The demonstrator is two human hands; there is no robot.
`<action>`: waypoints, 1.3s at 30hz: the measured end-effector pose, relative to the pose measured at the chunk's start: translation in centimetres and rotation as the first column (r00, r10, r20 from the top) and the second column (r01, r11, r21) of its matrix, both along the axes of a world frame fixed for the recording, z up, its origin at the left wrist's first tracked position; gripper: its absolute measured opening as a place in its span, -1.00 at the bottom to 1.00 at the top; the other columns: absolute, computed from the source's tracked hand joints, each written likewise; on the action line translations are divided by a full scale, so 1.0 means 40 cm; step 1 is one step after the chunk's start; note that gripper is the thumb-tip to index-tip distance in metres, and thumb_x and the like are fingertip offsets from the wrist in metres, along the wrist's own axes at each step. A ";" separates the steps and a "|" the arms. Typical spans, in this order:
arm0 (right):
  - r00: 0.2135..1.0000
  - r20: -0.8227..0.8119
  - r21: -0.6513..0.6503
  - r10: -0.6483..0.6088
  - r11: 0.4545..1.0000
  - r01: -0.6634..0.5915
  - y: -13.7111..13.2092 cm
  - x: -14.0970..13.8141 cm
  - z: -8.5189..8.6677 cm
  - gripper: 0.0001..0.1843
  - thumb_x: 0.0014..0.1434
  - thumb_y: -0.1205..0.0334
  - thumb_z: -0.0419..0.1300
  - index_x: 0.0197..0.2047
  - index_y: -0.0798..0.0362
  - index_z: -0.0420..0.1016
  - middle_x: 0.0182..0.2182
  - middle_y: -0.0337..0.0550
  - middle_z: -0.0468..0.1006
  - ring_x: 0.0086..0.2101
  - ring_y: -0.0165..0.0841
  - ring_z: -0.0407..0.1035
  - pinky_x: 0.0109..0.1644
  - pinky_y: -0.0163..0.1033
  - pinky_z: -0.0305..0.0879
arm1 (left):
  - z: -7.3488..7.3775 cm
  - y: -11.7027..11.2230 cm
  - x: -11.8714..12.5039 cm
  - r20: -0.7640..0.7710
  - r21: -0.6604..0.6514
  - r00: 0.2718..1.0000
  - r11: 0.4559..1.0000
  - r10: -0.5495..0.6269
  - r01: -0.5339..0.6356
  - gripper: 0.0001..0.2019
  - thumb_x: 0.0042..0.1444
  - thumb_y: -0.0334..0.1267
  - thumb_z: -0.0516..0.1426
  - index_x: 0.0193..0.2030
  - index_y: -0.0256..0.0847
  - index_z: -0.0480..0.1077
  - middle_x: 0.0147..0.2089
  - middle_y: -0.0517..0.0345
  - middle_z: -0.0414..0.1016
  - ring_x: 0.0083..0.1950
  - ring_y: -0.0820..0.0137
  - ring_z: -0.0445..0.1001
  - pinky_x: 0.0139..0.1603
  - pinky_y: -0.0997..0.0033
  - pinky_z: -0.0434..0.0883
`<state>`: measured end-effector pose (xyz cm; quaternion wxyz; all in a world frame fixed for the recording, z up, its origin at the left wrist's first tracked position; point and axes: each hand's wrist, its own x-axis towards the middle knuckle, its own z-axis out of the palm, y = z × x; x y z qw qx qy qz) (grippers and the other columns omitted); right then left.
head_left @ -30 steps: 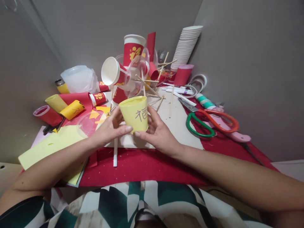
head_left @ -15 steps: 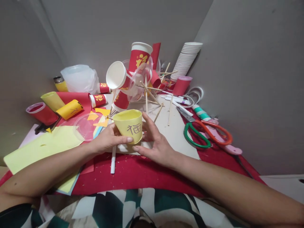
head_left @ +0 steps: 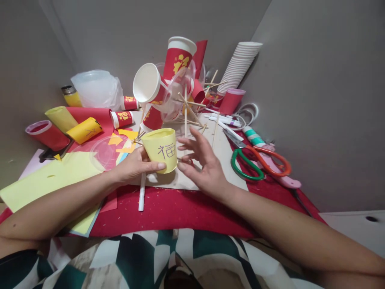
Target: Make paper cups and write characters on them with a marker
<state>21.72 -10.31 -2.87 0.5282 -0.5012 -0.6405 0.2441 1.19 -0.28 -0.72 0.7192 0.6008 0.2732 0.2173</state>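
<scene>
A yellow paper cup (head_left: pixel 164 156) with a dark handwritten character on its side is held by my left hand (head_left: pixel 135 164). The left thumb presses along its front lower edge, and the other fingers are hidden behind it. Just to the right of the cup, my right hand (head_left: pixel 206 168) has its fingers spread and curved, with a narrow gap between fingertips and cup. Behind the cup stands a structure of thin wooden sticks (head_left: pixel 186 110), clear plastic lids and red-and-white paper cups (head_left: pixel 177 60). A white pen (head_left: pixel 141 196) lies below the left hand.
Scissors with green and orange handles (head_left: pixel 248 172) lie at right, near white markers and a coiled white cable (head_left: pixel 251 114). A tall stack of white cups (head_left: pixel 240 66) leans at the back. Yellow paper sheets (head_left: pixel 45 176) and covered cups (head_left: pixel 48 134) are at left.
My right hand has come off the yellow cup and moved slightly right, its fingers spreading. The left hand still holds the cup. The whole view has shifted a little.
</scene>
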 end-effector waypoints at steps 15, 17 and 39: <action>0.968 0.206 0.126 -0.142 0.985 0.118 -0.016 0.032 0.074 -0.70 0.26 0.09 0.28 0.02 -0.03 0.62 -0.10 -0.12 0.70 -0.22 -0.29 0.56 -0.05 -0.12 0.57 | -0.012 -0.009 -0.013 -0.178 0.631 0.983 0.762 -0.041 0.147 -0.36 0.03 -0.05 0.41 0.26 -0.06 0.42 0.27 0.00 0.50 0.24 0.10 0.48 0.31 0.10 0.41; 0.977 0.173 0.060 -0.126 0.991 0.118 -0.013 0.032 0.075 -0.80 0.25 0.12 0.29 -0.11 -0.01 0.67 -0.24 -0.17 0.72 -0.31 -0.34 0.56 -0.18 -0.20 0.57 | -0.007 -0.014 -0.013 -0.206 0.638 0.978 0.754 -0.027 0.155 -0.34 0.02 -0.03 0.41 0.27 -0.05 0.42 0.30 0.00 0.47 0.27 0.08 0.46 0.33 0.09 0.39; 0.987 -0.019 0.002 -0.162 0.987 0.162 0.001 0.031 0.065 -0.76 0.09 0.26 0.30 -0.16 0.04 0.71 -0.33 -0.21 0.73 -0.35 -0.36 0.58 -0.30 -0.29 0.53 | -0.015 -0.034 0.010 -0.045 0.093 0.999 0.996 0.009 -0.005 -0.45 0.21 0.24 0.21 0.13 -0.13 0.54 0.05 0.02 0.60 -0.04 0.31 0.54 -0.21 0.52 0.51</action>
